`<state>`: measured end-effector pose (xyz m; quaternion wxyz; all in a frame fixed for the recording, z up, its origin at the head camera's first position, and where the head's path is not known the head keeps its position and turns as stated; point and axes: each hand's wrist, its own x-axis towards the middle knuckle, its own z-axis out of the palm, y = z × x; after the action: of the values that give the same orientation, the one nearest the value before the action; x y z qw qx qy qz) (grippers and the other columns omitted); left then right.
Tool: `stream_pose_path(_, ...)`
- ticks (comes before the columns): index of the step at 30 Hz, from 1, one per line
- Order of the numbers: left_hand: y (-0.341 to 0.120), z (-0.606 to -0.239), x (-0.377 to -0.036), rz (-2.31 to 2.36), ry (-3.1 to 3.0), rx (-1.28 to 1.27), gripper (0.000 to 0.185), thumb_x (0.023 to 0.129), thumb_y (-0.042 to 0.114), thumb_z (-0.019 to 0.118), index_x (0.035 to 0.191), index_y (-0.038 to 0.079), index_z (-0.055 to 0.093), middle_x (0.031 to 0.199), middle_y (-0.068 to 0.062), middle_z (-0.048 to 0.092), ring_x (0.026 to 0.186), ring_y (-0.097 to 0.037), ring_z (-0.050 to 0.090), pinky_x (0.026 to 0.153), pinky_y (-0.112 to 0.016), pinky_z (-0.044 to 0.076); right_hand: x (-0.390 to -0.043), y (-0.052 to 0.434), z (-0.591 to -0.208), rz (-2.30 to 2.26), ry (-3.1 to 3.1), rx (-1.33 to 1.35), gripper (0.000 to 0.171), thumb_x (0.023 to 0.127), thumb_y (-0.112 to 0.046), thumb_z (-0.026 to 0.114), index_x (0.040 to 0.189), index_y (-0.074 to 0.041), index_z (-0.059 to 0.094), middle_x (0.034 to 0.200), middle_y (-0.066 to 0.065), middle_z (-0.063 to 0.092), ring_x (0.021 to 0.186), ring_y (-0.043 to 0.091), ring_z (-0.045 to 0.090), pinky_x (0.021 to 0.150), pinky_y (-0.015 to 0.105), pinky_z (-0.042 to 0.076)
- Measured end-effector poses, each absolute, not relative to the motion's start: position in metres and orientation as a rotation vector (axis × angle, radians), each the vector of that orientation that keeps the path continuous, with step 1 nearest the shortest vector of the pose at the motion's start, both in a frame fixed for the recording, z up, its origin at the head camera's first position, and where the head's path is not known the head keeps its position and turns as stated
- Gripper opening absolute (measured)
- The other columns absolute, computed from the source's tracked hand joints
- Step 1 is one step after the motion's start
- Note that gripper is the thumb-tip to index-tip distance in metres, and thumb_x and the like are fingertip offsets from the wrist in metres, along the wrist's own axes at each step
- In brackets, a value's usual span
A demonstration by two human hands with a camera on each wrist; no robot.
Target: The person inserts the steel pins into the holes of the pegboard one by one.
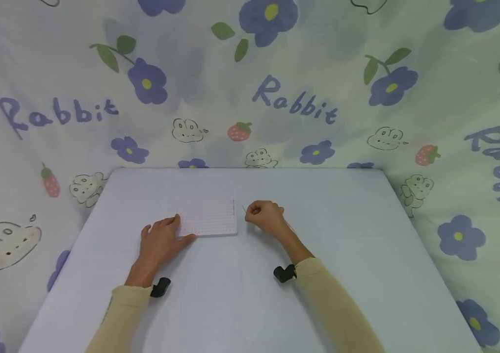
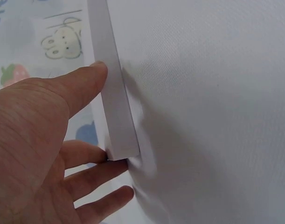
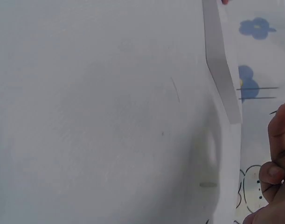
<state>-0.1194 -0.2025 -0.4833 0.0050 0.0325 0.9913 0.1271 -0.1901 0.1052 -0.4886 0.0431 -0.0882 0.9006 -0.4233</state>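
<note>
Two hands lay on the white table (image 1: 320,255). The left hand (image 1: 160,241) rested with fingers relaxed and straight against the left edge and near corner of the perforated white board (image 1: 208,217). Just right of it, the right hand (image 1: 266,215) was curled, pinching a thin thread (image 1: 244,208).

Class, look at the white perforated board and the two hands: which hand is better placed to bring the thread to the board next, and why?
Probably the right hand: it pinches a thin thread beside the board, while the left hand rests against the board's left edge.
</note>
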Motion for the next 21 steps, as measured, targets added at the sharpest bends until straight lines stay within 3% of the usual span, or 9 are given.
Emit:
stream_pose_path(7,-0.202,-0.481,-0.118,0.372,3.105,0.093,0.083,0.090,0.052,0.070,0.147,-0.003,0.046,0.146,-0.027,0.051,0.128,-0.050,0.049,0.107,-0.071,0.024,-0.197,0.090,-0.488,-1.360,2.708,-0.264,0.006,0.080,-0.020,0.065,0.080,-0.017,0.071,0.067,-0.008,0.066,0.070,0.015,0.060,0.103,0.060,0.026)
stream_pose_path(21,-0.201,-0.481,-0.117,0.363,3.123,0.086,0.084,0.089,0.053,0.071,0.146,-0.004,0.048,0.145,-0.026,0.052,0.128,-0.049,0.050,0.107,-0.071,0.025,-0.200,0.073,-0.493,-1.304,2.732,-0.284,0.003,0.081,-0.020,0.067,0.083,-0.018,0.068,0.070,-0.008,0.065,0.073,0.014,0.059,0.100,0.058,0.028)
